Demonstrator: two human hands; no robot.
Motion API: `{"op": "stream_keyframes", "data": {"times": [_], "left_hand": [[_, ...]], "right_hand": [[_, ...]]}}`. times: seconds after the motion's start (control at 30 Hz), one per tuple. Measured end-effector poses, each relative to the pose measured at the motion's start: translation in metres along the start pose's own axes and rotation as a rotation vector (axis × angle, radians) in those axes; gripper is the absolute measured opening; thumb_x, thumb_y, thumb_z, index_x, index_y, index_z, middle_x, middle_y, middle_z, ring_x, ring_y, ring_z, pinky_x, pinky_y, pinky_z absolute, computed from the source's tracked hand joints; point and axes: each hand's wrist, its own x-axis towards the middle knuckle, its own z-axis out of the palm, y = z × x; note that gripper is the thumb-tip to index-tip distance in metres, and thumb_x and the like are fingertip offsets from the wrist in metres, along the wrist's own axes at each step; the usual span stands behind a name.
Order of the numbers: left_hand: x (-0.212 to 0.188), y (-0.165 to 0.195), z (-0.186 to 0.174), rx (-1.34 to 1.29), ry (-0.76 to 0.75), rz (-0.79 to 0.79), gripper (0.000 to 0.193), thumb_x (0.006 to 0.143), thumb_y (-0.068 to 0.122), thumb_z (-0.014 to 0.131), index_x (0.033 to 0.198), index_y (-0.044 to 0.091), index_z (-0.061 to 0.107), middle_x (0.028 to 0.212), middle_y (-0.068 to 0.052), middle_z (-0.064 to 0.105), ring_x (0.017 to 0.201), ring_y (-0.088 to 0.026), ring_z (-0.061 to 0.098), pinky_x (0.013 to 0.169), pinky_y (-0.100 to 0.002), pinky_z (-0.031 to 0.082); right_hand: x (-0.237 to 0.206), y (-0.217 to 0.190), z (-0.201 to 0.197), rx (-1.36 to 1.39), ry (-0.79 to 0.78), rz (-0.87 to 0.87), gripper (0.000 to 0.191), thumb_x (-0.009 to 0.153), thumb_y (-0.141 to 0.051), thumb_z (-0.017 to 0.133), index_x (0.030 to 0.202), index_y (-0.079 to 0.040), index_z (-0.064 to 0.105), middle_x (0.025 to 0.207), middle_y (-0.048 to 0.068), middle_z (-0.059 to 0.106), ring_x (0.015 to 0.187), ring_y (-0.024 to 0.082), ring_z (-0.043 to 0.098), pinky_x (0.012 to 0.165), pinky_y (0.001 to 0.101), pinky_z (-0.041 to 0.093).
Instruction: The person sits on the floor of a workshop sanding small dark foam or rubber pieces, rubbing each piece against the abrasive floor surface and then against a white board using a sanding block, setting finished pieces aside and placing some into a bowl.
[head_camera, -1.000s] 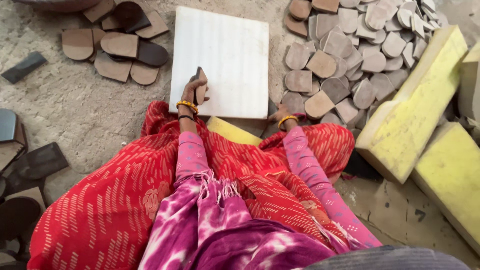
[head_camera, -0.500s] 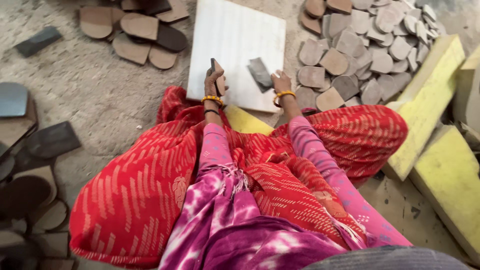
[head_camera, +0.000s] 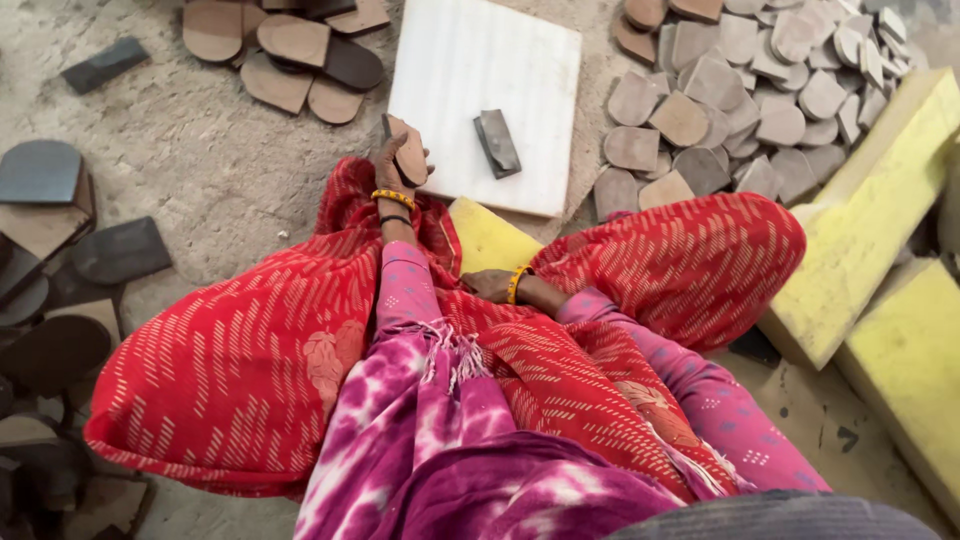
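Observation:
My left hand (head_camera: 392, 172) is shut on a brown heel-shaped sole piece (head_camera: 411, 156), held upright at the near left edge of a white square board (head_camera: 470, 60). A small dark grey piece (head_camera: 497, 143) lies flat on the board, just right of that hand. My right hand (head_camera: 487, 285) rests on the red cloth over my lap, beside a yellow foam block (head_camera: 488, 240). Its fingers are hidden, with nothing visible in it.
A heap of several brown sole pieces (head_camera: 740, 90) lies right of the board, and a smaller heap (head_camera: 290, 50) lies to its upper left. Dark cut pieces (head_camera: 45, 250) line the left edge. Large yellow foam slabs (head_camera: 870, 200) stand at the right on sandy ground.
My right hand laid the grey piece on the board, then drew back to my lap. My left hand kept its brown piece at the board's edge.

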Motion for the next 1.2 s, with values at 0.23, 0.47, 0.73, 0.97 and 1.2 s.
{"op": "stream_keyframes", "data": {"times": [0.23,0.47,0.73,0.97,1.2], "left_hand": [[-0.018,-0.008,0.007,0.22,-0.055,0.003,0.059,0.077,0.032,0.077,0.129,0.015,0.055,0.105,-0.008,0.062,0.083,-0.027,0.067,0.059,-0.045,0.06],[-0.032,-0.004,0.022,0.349,-0.028,0.018,0.055,0.077,0.03,0.075,0.127,0.018,0.055,0.104,-0.009,0.061,0.081,-0.026,0.063,0.054,-0.044,0.055],[-0.042,-0.006,0.027,0.379,-0.032,0.024,0.056,0.076,0.036,0.072,0.128,0.02,0.055,0.103,-0.009,0.061,0.08,-0.028,0.063,0.055,-0.047,0.053],[-0.045,-0.006,0.027,0.376,-0.029,0.014,0.056,0.078,0.042,0.068,0.128,0.02,0.055,0.104,-0.008,0.062,0.08,-0.028,0.063,0.055,-0.047,0.053],[-0.051,-0.007,0.033,0.365,-0.028,0.015,0.057,0.079,0.048,0.065,0.129,0.021,0.055,0.104,-0.008,0.062,0.08,-0.029,0.062,0.056,-0.048,0.052]], "right_hand": [[-0.028,0.03,-0.041,-0.081,-0.024,-0.025,0.055,0.102,-0.052,0.043,0.122,-0.007,0.067,0.12,0.019,0.07,0.111,0.039,0.065,0.099,0.0472,0.05],[-0.023,0.02,-0.051,0.065,0.341,-0.576,0.049,0.112,-0.041,0.045,0.137,-0.001,0.059,0.132,0.026,0.065,0.117,0.043,0.06,0.098,0.0494,0.045],[-0.006,-0.012,-0.064,0.273,0.114,-0.202,0.057,0.084,-0.053,0.07,0.118,-0.007,0.066,0.107,0.016,0.073,0.098,0.034,0.068,0.086,0.0441,0.052],[-0.022,-0.004,-0.069,-0.112,0.198,-0.491,0.046,0.102,-0.046,0.053,0.129,-0.012,0.069,0.126,0.013,0.071,0.112,0.037,0.064,0.097,0.0441,0.05],[-0.016,-0.006,-0.067,0.339,0.102,-0.079,0.052,0.08,-0.04,0.074,0.12,-0.006,0.071,0.103,0.011,0.078,0.094,0.027,0.07,0.087,0.0396,0.054]]}}
